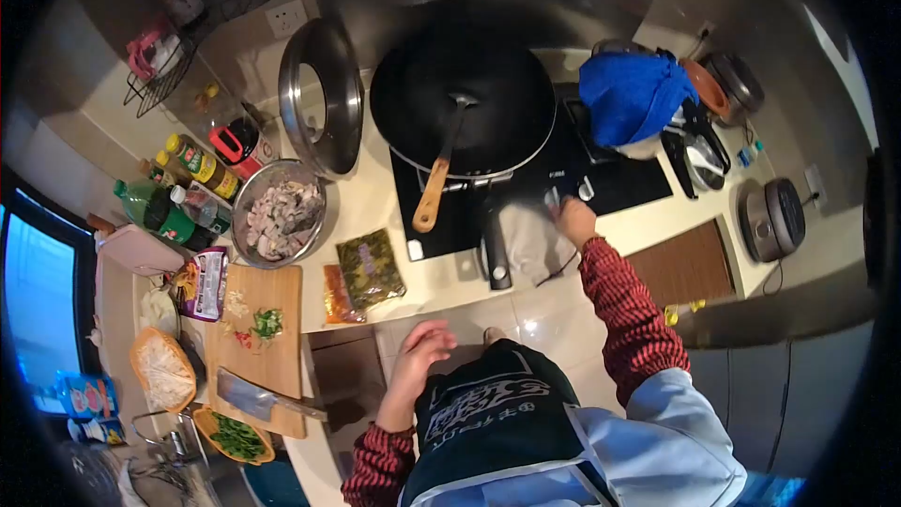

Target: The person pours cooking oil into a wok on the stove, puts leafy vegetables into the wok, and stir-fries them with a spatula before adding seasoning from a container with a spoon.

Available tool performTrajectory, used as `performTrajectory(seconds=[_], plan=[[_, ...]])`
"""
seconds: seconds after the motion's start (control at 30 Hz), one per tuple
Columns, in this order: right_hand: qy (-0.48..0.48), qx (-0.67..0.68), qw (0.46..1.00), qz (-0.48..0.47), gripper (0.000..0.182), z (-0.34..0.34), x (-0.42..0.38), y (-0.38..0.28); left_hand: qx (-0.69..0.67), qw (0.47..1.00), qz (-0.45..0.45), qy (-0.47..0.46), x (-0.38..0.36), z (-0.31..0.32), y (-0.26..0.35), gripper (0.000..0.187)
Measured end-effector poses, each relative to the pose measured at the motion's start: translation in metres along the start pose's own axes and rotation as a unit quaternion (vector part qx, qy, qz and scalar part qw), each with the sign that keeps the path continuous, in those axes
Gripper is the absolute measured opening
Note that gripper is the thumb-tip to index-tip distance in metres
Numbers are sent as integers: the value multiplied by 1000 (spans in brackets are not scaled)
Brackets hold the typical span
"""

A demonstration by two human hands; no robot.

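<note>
My right hand (pixel 574 223) reaches to the front of the black gas stove (pixel 624 186), its fingers closed on a stove knob (pixel 552 197). A second knob sits just beside it. My left hand (pixel 422 357) hangs in front of my dark apron (pixel 497 404), fingers loosely bent and apart, holding nothing. On the left burner stands a large black wok (pixel 413 84). A spatula (pixel 434 197) with a wooden handle rests in it, the handle leaning over the rim toward me. The wok's handle (pixel 495 244) points toward me.
Left of the stove are packets (pixel 372 268), a steel bowl of cut meat (pixel 282 218), and a cutting board (pixel 283 319) with a cleaver (pixel 253 396). A steel lid (pixel 352 122) leans by the wok. A blue cloth (pixel 633 99) covers a pot on the right burner.
</note>
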State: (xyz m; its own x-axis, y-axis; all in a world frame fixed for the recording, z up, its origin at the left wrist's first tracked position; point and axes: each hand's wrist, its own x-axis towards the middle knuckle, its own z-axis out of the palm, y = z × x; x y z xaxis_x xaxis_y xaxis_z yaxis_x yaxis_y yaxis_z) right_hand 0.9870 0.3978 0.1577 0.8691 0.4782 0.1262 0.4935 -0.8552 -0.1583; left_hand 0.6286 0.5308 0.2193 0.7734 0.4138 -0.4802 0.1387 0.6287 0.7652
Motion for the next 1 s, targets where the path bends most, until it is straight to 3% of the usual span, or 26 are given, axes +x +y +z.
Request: performTrajectory(seconds=[0.03, 0.13, 0.3, 0.33, 0.37, 0.43, 0.5, 0.53, 0.77, 0.97, 1.0], plan=[[-1, 10, 1000, -23, 35, 0, 4, 7, -3, 999, -8, -31, 19, 22, -6, 25], [-83, 31, 996, 23, 40, 5, 21, 26, -45, 999, -4, -26, 62, 86, -19, 31], [-187, 26, 982, -18, 35, -43, 24, 16, -176, 980, -46, -81, 110, 112, -20, 35], [-128, 27, 986, -104, 34, -53, 25, 20, -200, 972, -45, -118, 109, 115, -16, 35], [-67, 33, 980, -186, 37, -60, 23, 22, -184, 979, -41, -74, 105, 122, -16, 28], [-113, 38, 964, -238, 42, -65, 28, 25, -164, 983, -26, -73, 93, 128, -9, 30], [-122, 19, 908, -400, 36, -53, 38, 41, -172, 983, -36, -46, 76, 136, -4, 29], [-87, 55, 899, -426, 28, -45, 39, 42, -172, 984, -29, -48, 65, 137, -2, 28], [-96, 30, 903, -419, 25, -42, 49, 41, -147, 983, 6, -110, 38, 145, 13, 28], [-28, 0, 956, -293, 18, -60, 30, 11, -46, 991, -11, -122, 38, 137, 22, 25], [-39, 64, 972, -221, 17, -86, 22, -5, -7, 991, -4, -134, 38, 132, 20, 21]])
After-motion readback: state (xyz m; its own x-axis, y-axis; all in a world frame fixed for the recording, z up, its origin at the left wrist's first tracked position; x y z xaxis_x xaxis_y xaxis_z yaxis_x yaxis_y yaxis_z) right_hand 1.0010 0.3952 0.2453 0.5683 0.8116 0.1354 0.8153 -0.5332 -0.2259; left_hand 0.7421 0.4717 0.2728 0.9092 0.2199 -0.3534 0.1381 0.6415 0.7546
